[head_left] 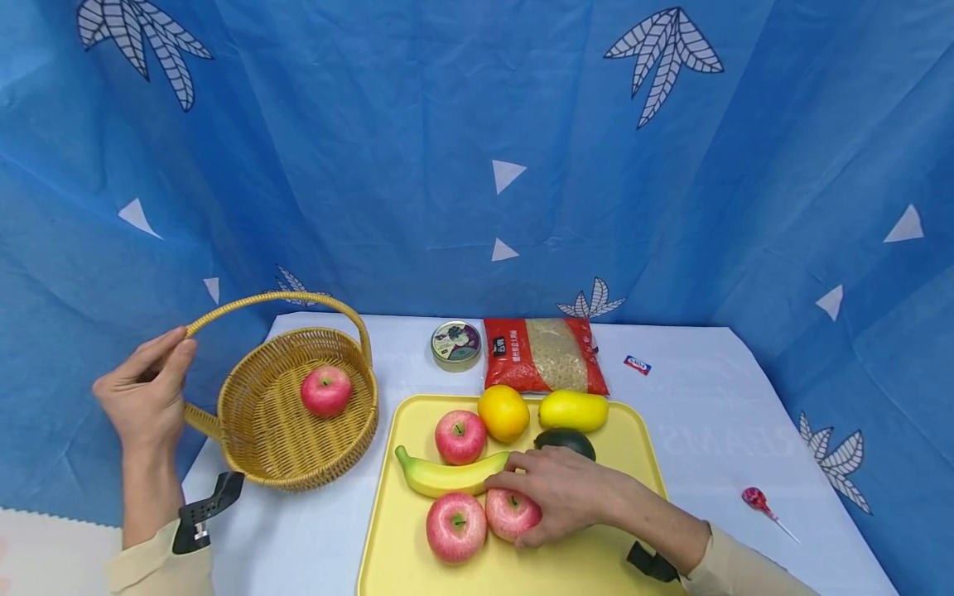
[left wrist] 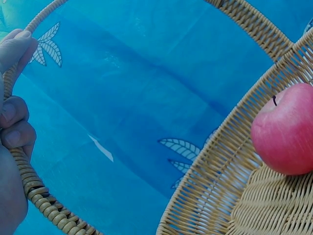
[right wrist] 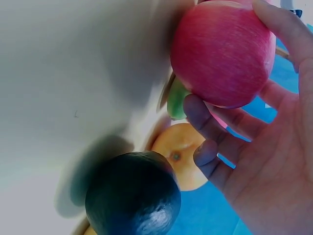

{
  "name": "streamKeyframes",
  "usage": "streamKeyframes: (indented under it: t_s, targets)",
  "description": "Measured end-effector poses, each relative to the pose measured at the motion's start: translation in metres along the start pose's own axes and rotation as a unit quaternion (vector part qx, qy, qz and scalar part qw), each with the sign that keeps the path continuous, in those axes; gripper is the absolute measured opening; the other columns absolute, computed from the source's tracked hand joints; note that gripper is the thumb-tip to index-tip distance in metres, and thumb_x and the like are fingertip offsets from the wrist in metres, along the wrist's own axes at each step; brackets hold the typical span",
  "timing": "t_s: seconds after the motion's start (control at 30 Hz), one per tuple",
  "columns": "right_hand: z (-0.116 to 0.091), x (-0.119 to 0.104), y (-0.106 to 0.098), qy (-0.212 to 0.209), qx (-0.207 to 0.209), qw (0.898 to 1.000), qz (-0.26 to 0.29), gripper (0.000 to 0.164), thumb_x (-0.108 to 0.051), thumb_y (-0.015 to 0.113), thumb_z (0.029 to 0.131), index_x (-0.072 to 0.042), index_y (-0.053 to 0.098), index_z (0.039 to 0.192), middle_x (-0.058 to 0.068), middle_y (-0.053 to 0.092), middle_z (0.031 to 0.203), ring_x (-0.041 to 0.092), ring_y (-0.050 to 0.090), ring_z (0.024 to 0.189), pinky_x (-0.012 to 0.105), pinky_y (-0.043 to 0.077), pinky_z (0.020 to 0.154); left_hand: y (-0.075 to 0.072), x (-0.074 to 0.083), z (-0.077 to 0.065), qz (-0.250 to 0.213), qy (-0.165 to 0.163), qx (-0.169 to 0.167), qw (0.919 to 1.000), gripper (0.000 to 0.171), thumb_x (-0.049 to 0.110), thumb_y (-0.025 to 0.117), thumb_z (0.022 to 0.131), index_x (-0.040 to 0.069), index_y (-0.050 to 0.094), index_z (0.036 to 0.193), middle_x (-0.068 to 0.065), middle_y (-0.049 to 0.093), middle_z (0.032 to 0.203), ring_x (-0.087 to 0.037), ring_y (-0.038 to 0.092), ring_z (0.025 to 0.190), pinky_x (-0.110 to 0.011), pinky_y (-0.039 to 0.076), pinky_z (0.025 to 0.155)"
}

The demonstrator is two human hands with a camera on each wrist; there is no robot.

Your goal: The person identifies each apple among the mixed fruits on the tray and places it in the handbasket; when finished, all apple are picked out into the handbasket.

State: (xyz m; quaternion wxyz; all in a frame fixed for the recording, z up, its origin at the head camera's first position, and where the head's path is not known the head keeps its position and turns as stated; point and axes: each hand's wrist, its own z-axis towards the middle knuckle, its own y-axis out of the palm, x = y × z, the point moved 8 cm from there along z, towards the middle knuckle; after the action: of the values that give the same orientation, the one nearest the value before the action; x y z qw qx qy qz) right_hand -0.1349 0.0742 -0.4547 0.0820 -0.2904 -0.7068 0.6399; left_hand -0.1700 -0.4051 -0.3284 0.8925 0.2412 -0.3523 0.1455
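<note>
My left hand (head_left: 146, 386) grips the arched handle (head_left: 276, 296) of a round wicker basket (head_left: 242, 406), its fingers curled round the cane in the left wrist view. One red apple (head_left: 326, 391) lies inside the basket. Over a yellow tray (head_left: 589, 563), my right hand (head_left: 562, 494) has its thumb and fingers round a red apple (head_left: 511, 515), which the right wrist view shows between them. Beside that apple sit another apple (head_left: 456, 528) and a banana (head_left: 447, 478). A dark green fruit (head_left: 565, 442), partly behind the right hand, shows whole-sided in the right wrist view.
An orange (head_left: 503, 413), a third tray apple (head_left: 460, 437) and a yellow oblong fruit (head_left: 573, 410) lie at the tray's far side. Behind stand a round tin (head_left: 455, 345) and a red food bag (head_left: 546, 356). A small wrapped candy (head_left: 637, 364) and a lollipop (head_left: 756, 499) lie rightward.
</note>
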Motion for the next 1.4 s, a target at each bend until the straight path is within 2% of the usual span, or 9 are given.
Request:
streamKeyframes:
  t_s: [0.33,0.9,1.07,1.13,1.3,1.4]
  targets:
    - [-0.001,0.000,-0.006,-0.005,0.007,1.000,-0.003,0.070,-0.067,0.069,0.082,-0.039,0.051,0.144,-0.009,0.057,0.121,0.009,0.055,0.098,0.037,0.050,0.090,0.000,0.000,0.001,0.002,-0.013,0.004,0.9999,0.024,-0.018,0.073,0.081,-0.023,0.067,0.104,-0.008,0.076,0.084,-0.010,0.046,0.054,-0.014,0.034,0.049]
    - [-0.002,-0.003,-0.012,-0.005,0.016,1.000,-0.004,0.068,-0.067,0.067,0.083,-0.040,0.051,0.143,-0.011,0.057,0.120,0.009,0.053,0.099,0.039,0.049,0.092,-0.002,0.000,0.000,-0.004,-0.016,0.007,0.9998,0.024,-0.019,0.073,0.081,-0.023,0.067,0.104,-0.009,0.076,0.085,-0.010,0.045,0.053,-0.015,0.033,0.049]
    - [-0.003,-0.004,-0.014,-0.006,0.027,1.000,-0.012,0.068,-0.068,0.067,0.083,-0.041,0.050,0.143,-0.011,0.057,0.119,0.009,0.054,0.099,0.038,0.049,0.092,-0.007,-0.006,0.001,0.038,-0.018,0.010,0.9991,0.025,-0.015,0.074,0.081,-0.022,0.067,0.104,-0.007,0.077,0.086,-0.011,0.045,0.053,-0.015,0.034,0.049]
    - [-0.003,-0.004,-0.015,-0.008,0.033,0.999,-0.019,0.068,-0.068,0.067,0.083,-0.040,0.050,0.143,-0.011,0.057,0.119,0.009,0.054,0.100,0.038,0.049,0.092,-0.006,-0.005,0.001,0.039,-0.017,0.011,0.9990,0.024,-0.015,0.074,0.081,-0.022,0.068,0.104,-0.007,0.077,0.086,-0.010,0.046,0.053,-0.014,0.034,0.049]
    - [-0.003,-0.004,-0.016,-0.009,0.039,0.999,-0.024,0.068,-0.069,0.066,0.083,-0.040,0.050,0.142,-0.010,0.056,0.120,0.009,0.054,0.101,0.039,0.050,0.092,0.000,0.001,0.000,0.000,-0.013,0.009,0.9999,0.023,-0.018,0.073,0.080,-0.023,0.067,0.103,-0.009,0.077,0.086,-0.010,0.046,0.053,-0.014,0.034,0.049]
    - [-0.003,-0.004,-0.017,-0.009,0.043,0.999,-0.025,0.068,-0.070,0.065,0.083,-0.040,0.050,0.142,-0.010,0.056,0.121,0.009,0.054,0.102,0.039,0.050,0.093,0.001,0.003,-0.001,0.002,-0.010,0.010,0.9999,0.023,-0.018,0.073,0.080,-0.023,0.067,0.102,-0.009,0.077,0.085,-0.010,0.046,0.054,-0.014,0.034,0.050]
